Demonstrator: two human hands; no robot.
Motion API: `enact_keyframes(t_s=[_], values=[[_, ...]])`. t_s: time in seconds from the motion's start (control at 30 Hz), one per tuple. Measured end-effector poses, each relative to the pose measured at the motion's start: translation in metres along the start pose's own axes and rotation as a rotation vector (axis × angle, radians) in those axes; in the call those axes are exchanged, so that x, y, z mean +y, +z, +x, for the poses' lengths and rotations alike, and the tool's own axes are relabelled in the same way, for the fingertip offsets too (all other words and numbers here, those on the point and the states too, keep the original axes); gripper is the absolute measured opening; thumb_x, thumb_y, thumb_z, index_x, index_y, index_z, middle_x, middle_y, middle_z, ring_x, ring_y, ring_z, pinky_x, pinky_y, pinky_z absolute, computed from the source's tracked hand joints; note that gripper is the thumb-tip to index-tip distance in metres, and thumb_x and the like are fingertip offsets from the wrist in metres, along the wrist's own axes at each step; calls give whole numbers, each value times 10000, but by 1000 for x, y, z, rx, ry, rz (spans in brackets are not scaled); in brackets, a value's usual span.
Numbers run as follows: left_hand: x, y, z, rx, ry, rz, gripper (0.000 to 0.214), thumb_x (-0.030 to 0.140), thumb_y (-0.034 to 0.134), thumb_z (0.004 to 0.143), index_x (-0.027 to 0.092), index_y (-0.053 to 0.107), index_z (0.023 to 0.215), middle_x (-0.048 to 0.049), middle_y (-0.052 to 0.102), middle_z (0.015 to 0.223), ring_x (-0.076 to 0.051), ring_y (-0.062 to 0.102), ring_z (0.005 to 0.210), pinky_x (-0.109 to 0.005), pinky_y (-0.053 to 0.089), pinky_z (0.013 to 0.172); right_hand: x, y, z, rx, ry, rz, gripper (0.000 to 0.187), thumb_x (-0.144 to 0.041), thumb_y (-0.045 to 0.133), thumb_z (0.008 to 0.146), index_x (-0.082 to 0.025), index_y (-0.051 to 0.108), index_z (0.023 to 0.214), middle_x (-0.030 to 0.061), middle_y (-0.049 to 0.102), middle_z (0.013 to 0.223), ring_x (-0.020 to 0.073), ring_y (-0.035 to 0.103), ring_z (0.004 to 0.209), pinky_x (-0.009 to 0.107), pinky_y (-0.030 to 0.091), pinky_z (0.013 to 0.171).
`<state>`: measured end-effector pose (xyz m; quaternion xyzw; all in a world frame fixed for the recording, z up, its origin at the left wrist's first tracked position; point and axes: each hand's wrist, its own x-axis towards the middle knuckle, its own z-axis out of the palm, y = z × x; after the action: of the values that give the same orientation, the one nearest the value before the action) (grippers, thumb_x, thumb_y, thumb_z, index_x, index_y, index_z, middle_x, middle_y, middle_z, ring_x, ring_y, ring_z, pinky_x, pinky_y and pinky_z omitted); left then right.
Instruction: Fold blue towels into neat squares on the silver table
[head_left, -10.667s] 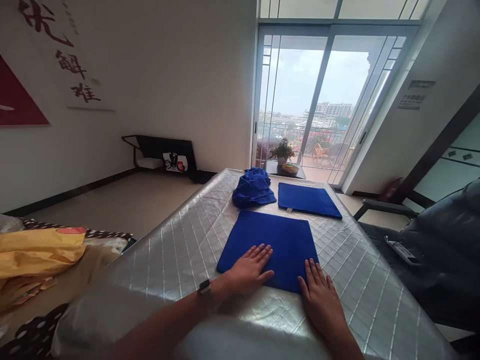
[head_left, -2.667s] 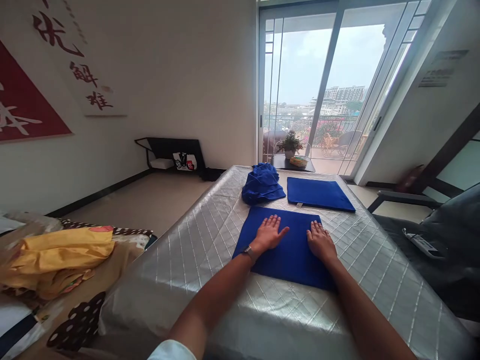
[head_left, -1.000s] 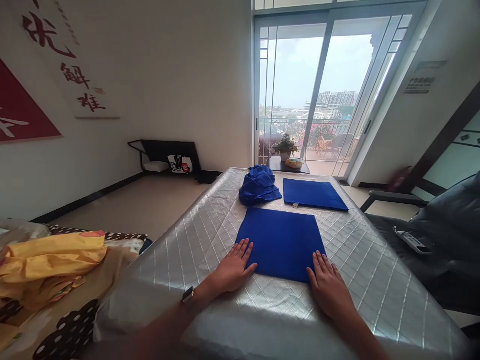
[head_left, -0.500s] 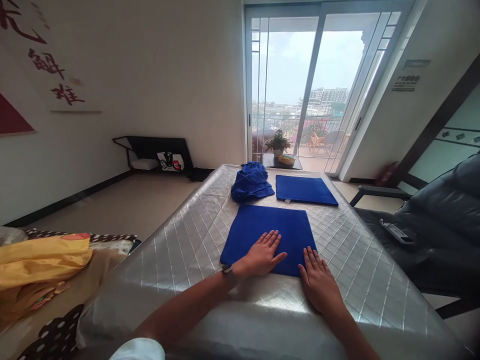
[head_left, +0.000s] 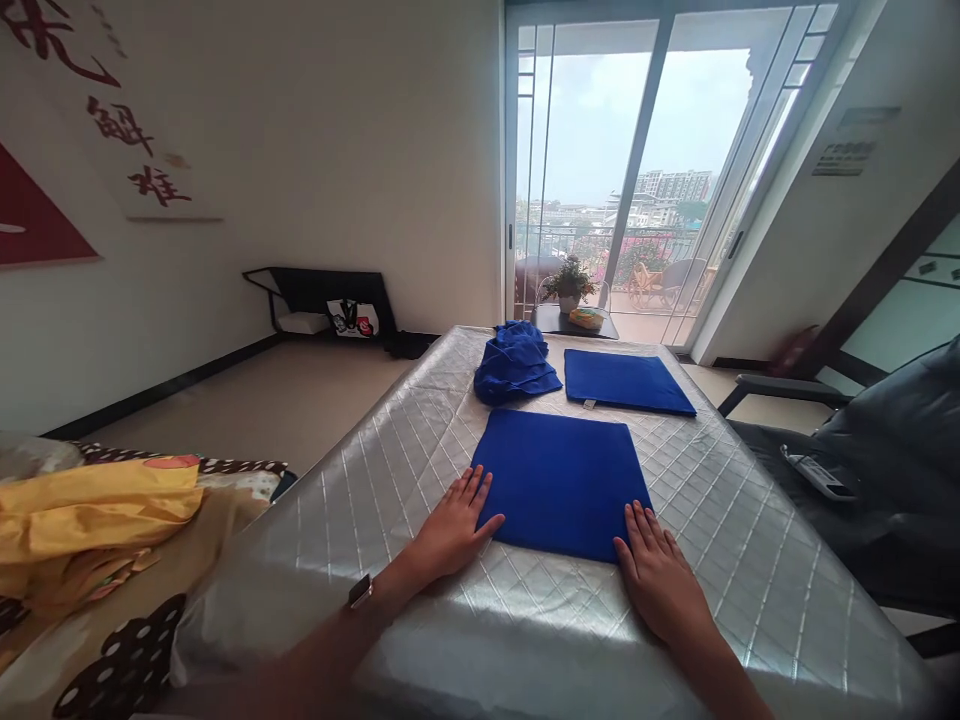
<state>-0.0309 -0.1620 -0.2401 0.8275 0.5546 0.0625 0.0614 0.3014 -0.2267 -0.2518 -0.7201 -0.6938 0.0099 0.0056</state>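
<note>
A flat, folded blue cloth (head_left: pixel 562 480) lies on the silver quilted table cover (head_left: pixel 390 460) in front of me. At its near left corner rests my left hand (head_left: pixel 452 520), fingers stretched out and the tips touching the cloth's edge. My right hand (head_left: pixel 658 570) lies flat at the near right corner, its fingertips on the edge. Neither hand grips anything. Farther back sit a crumpled heap of blue cloth (head_left: pixel 516 365) and a second flat blue cloth (head_left: pixel 628 381) with a small white tag at its near edge.
To the left is a yellow cloth (head_left: pixel 97 500) on a pile of fabric. A black armchair (head_left: pixel 885 470) with a remote-like device (head_left: pixel 817 473) on it stands to the right. Beyond the table, a potted plant (head_left: pixel 570 285) stands before the sliding glass door (head_left: pixel 585 140).
My left hand has moved left, from the middle of the near blue cloth to its left edge. The right hand stays at the right corner. The view has shifted slightly.
</note>
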Motion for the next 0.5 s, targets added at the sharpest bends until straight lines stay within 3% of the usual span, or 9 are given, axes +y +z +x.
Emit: enact_keyframes(t_s=[0.17,0.3,0.5], values=[[1,0,0,3,-11,-34,823,705,240,981,161,171,1594,-100,53,1659,-283,48,1531,-454,144,1239,-3,-27,16,-68,-24,-57,641,-418,201,1004,-118,271,1566,53,199,1631,212,157,1514,439,166,1233],[-3,6,0,44,9,-29,814,697,278,981,176,166,1596,-100,71,1660,-295,62,1531,-473,156,1234,-7,-46,53,-6,-50,-38,647,-421,186,1018,-87,267,1566,82,217,1632,216,165,1516,425,147,1233],[-7,12,0,68,32,-3,799,690,273,986,180,178,1594,-102,90,1659,-289,94,1530,-468,171,1230,-2,-22,91,37,60,42,673,-429,210,1021,-32,245,1563,136,202,1639,241,161,1518,410,133,1230]])
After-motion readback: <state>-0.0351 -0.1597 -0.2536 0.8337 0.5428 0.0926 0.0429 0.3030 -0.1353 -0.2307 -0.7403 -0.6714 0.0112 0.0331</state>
